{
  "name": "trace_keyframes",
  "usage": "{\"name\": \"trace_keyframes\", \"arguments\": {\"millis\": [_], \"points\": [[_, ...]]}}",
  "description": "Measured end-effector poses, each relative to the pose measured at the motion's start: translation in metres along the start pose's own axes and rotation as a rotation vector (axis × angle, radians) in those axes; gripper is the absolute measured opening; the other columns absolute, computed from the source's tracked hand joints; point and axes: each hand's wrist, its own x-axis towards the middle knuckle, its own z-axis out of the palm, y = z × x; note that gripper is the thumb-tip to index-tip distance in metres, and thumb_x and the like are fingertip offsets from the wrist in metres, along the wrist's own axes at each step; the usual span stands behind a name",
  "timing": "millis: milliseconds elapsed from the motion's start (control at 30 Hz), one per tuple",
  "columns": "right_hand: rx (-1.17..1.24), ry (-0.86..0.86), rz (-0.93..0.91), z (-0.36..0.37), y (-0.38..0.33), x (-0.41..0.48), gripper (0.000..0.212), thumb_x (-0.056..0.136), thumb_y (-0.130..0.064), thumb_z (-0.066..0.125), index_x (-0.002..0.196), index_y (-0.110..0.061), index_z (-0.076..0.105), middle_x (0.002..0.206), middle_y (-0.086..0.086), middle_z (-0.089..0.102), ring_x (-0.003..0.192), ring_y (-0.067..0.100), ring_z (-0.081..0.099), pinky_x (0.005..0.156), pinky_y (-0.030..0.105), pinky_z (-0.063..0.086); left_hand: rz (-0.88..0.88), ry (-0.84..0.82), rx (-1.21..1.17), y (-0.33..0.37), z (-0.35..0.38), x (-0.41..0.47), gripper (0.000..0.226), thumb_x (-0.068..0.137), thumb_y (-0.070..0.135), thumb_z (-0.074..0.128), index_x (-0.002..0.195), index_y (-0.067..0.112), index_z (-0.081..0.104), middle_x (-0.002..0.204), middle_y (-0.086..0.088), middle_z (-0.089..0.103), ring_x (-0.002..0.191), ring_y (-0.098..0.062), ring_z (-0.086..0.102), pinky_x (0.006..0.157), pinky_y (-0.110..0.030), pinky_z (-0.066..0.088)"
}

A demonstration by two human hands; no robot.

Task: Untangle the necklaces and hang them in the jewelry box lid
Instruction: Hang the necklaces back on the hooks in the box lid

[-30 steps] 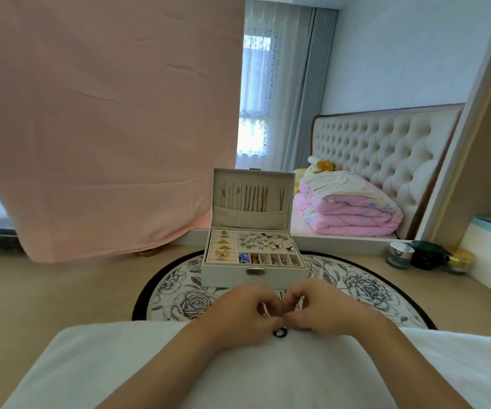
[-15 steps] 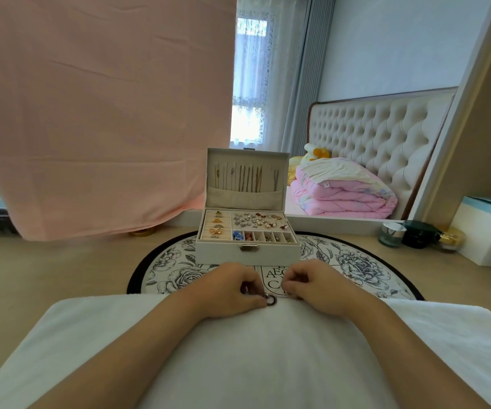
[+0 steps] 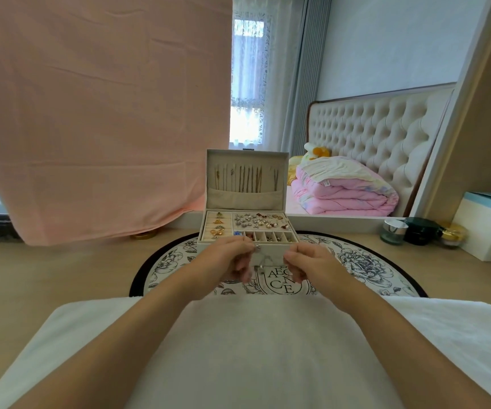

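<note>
The jewelry box [image 3: 273,250] stands open on a round flowered mat [image 3: 356,261] on the table [image 3: 31,276]. Its lid [image 3: 247,153] stands upright at the back of the box, and a row of thin gold necklaces [image 3: 245,178] hangs inside the lid above a cloth pocket. The trays of the box hold small gold pieces on the left and a scatter of earrings on the right.

Both hands are raised just in front of the box's front wall, apart from each other. The left hand [image 3: 226,258] has its fingers curled, with thumb and forefinger pinching a small silvery piece of a necklace [image 3: 256,247] near the box's front edge. Below that piece, faint strands show against the front wall, too thin to follow. The right hand [image 3: 312,261] also has its fingers curled and its thumb pressed to the forefinger, but I cannot tell whether the chain reaches it.

A white cloth [image 3: 253,349] lies in front of the box, under both forearms. A pink sheet [image 3: 90,113] hangs to the left of the box. To the right of the box stand a silver-lidded jar [image 3: 393,231], a dark jar [image 3: 421,231], a gold jar [image 3: 452,234] and a white and blue carton [image 3: 489,225]. Behind the box on the right, a folded pink quilt [image 3: 344,193] lies on a bed.
</note>
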Motion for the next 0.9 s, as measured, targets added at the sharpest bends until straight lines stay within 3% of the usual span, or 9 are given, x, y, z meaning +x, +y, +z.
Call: {"name": "trace_keyframes", "arguments": {"millis": [67,167,267,367,500,600,667,767,900], "points": [[-0.143,0.009,-0.030,0.005,-0.001,-0.002,0.007,0.091,-0.015,0.067,0.088,-0.020,0.072,0.083,0.002,0.068,0.075,0.018,0.060,0.080,0.035,0.049,0.007,-0.002,0.088,0.003,0.000,-0.001,0.020,0.103,0.017,0.051,0.085,0.011,0.055,0.061,-0.001,0.040,0.051,-0.017,0.042,0.055,-0.030,0.049],[-0.015,-0.147,-0.068,0.012,-0.011,-0.006,0.031,0.083,-0.016,0.070,0.113,-0.025,0.073,0.108,0.000,0.074,0.098,0.010,0.069,0.089,0.023,0.054,0.027,0.009,0.253,0.006,0.004,0.003,0.014,0.102,0.021,0.057,0.095,0.010,0.061,0.060,0.004,0.046,0.049,-0.012,0.038,0.044,-0.023,0.034],[0.123,-0.180,-0.055,0.020,-0.019,-0.006,0.022,0.087,-0.003,0.073,0.105,-0.013,0.076,0.088,0.005,0.078,0.083,0.013,0.072,0.081,0.021,0.054,0.055,0.026,0.389,0.009,0.007,0.007,0.013,0.098,0.021,0.063,0.088,0.013,0.067,0.061,0.002,0.055,0.046,-0.011,0.041,0.043,-0.022,0.033],[0.001,-0.092,-0.050,0.020,-0.019,-0.004,0.007,0.089,-0.009,0.073,0.089,-0.011,0.079,0.070,0.000,0.073,0.070,0.008,0.063,0.070,0.018,0.050,0.053,-0.010,0.569,0.016,-0.001,0.007,0.024,0.092,0.033,0.070,0.075,0.017,0.065,0.055,0.004,0.049,0.044,-0.010,0.040,0.044,-0.023,0.036],[0.058,0.106,-0.035,0.011,-0.015,0.003,0.007,0.089,-0.018,0.075,0.086,-0.018,0.081,0.067,0.002,0.071,0.066,0.008,0.064,0.079,0.024,0.053,-0.093,-0.062,0.656,0.026,-0.025,0.001,0.037,0.092,0.039,0.070,0.068,0.014,0.056,0.056,0.001,0.043,0.051,-0.015,0.048,0.054,-0.024,0.046],[0.111,0.259,-0.033,0.001,-0.009,0.008,0.008,0.088,-0.020,0.075,0.084,-0.018,0.081,0.063,0.002,0.069,0.063,0.011,0.060,0.084,0.031,0.053,-0.051,-0.051,0.466,0.026,-0.048,-0.001,0.041,0.096,0.035,0.064,0.063,0.017,0.048,0.054,0.000,0.042,0.055,-0.020,0.053,0.066,-0.029,0.049],[0.129,0.297,-0.012,-0.005,-0.004,0.010,0.008,0.088,-0.019,0.075,0.083,-0.018,0.081,0.060,0.001,0.066,0.060,0.010,0.057,0.078,0.029,0.053,0.035,-0.031,0.245,0.023,-0.062,-0.001,0.041,0.096,0.036,0.060,0.064,0.016,0.044,0.056,-0.001,0.040,0.061,-0.023,0.055,0.070,-0.030,0.050],[0.020,0.301,0.036,-0.005,0.004,0.013,0.007,0.087,-0.020,0.077,0.081,-0.021,0.081,0.058,-0.004,0.067,0.055,0.002,0.057,0.067,0.021,0.045,0.128,0.010,-0.182,0.022,-0.069,-0.002,0.035,0.091,0.033,0.056,0.061,0.018,0.045,0.054,0.002,0.042,0.062,-0.021,0.055,0.068,-0.032,0.051],[-0.050,0.305,0.091,-0.005,0.013,0.018,0.012,0.085,-0.022,0.078,0.074,-0.023,0.081,0.065,0.001,0.073,0.062,0.013,0.060,0.070,0.029,0.050,0.191,0.021,-0.515,0.026,-0.070,0.001,0.030,0.098,0.030,0.045,0.071,0.018,0.047,0.060,0.002,0.041,0.059,-0.017,0.049,0.067,-0.032,0.053]]}}
